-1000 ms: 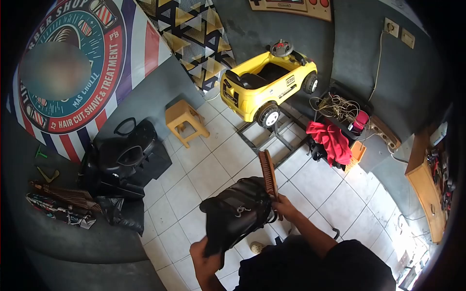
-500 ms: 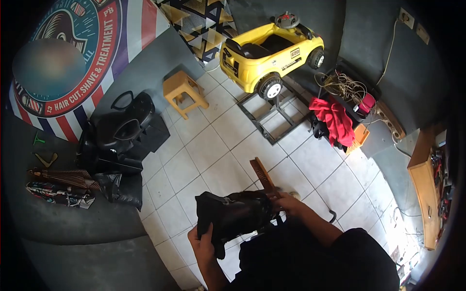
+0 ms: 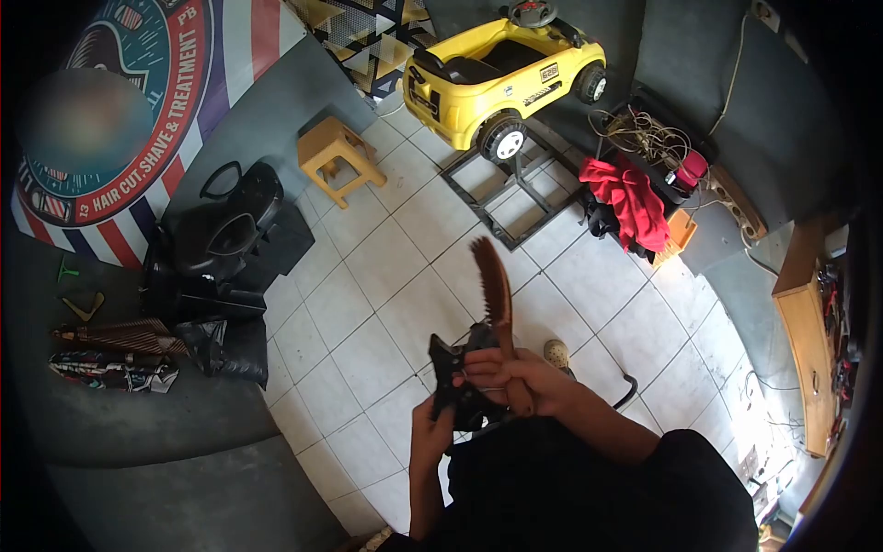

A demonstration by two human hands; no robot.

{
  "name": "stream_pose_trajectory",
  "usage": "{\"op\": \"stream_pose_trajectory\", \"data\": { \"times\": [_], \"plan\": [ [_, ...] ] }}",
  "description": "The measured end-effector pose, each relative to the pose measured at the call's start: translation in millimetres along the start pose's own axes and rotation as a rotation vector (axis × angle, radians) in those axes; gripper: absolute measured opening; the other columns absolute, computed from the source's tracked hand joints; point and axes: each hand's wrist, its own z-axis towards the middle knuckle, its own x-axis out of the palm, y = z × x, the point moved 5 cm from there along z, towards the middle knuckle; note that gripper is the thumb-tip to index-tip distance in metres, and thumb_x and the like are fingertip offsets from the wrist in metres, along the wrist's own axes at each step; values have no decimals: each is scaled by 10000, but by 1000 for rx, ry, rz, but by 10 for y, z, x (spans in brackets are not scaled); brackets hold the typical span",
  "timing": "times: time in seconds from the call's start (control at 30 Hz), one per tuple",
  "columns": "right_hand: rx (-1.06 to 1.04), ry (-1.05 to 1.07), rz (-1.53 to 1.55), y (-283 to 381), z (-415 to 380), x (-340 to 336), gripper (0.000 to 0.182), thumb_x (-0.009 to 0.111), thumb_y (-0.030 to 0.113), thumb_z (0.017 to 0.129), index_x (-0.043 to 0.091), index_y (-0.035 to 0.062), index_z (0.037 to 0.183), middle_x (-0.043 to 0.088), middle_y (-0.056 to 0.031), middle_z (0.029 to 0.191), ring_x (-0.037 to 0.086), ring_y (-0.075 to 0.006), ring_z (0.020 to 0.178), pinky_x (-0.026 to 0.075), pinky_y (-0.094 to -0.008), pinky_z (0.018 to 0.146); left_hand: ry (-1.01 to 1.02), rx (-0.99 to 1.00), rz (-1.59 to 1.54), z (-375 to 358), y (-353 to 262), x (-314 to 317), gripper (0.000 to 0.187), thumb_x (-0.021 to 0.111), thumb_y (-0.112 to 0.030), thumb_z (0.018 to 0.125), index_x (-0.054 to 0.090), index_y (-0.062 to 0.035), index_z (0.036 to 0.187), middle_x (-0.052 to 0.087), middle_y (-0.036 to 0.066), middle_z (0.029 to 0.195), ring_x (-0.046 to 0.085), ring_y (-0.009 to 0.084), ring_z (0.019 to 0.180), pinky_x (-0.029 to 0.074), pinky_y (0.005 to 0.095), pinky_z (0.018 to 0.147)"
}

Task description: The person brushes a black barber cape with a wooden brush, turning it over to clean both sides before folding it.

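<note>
A black item (image 3: 443, 368), perhaps a bag or folded leather piece, is held low in front of my body. My left hand (image 3: 430, 432) is closed on its lower left edge. My right hand (image 3: 529, 379) holds a brown wooden brush (image 3: 495, 294) by its handle, with the dark bristles pointing up and to the left. The fingers of that hand reach left over the black item. Part of the black item is hidden behind my hands and dark clothing.
A yellow toy car (image 3: 501, 78) stands on a metal frame (image 3: 524, 235). Left of it is a tan stool (image 3: 338, 158). Black seats (image 3: 225, 239) stand at the left. A red cloth (image 3: 628, 204) lies by tangled cables at the right, near a wooden cabinet (image 3: 798, 340).
The black item has moved right and looks more bunched up. My left hand has moved right and up. The brush has swung more upright, and the fingers of my right hand now reach left.
</note>
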Motion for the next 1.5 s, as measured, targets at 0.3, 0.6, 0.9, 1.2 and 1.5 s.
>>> {"op": "stream_pose_trajectory", "data": {
  "times": [0.3,0.6,0.9,1.2,1.5],
  "plan": [
    [-537,-24,-1582,455,-233,540,360,550,78,763,516,-42,1101,621,-171,901,619,-269,822,472,-307,765,657,267,-52,-92,235,219,197,581,-113,817,569,-6,983,587,26,879,541,123,801,444,289,671],
    [-437,27,-1409,101,-291,-40,246,556,215,842,616,-11,919,560,-102,576,546,-178,519,416,-302,511,659,22,-376,-97,188,146,446,534,-369,825,584,11,1054,594,71,849,543,135,743,424,254,618],
    [-593,-617,-1134,328,-337,-429,341,482,287,899,546,-9,742,470,-20,553,444,-81,536,347,-274,487,599,-104,-1062,-9,170,-643,458,316,-412,881,546,-58,1058,410,62,641,407,189,553,399,370,677],
    [-372,-615,-629,350,-293,-589,305,538,356,863,543,70,755,466,13,684,430,-67,624,359,-220,544,-883,564,697,226,-177,-1171,251,562,-91,834,489,50,1028,542,183,991,536,292,946,427,338,824],
    [-268,-475,-258,292,-218,-435,248,536,299,877,505,66,799,503,1,678,504,-70,573,415,-215,499,193,473,574,322,-186,682,595,737,-203,697,466,-108,1218,417,190,1264,463,324,1124,403,380,916]
  ]
}}
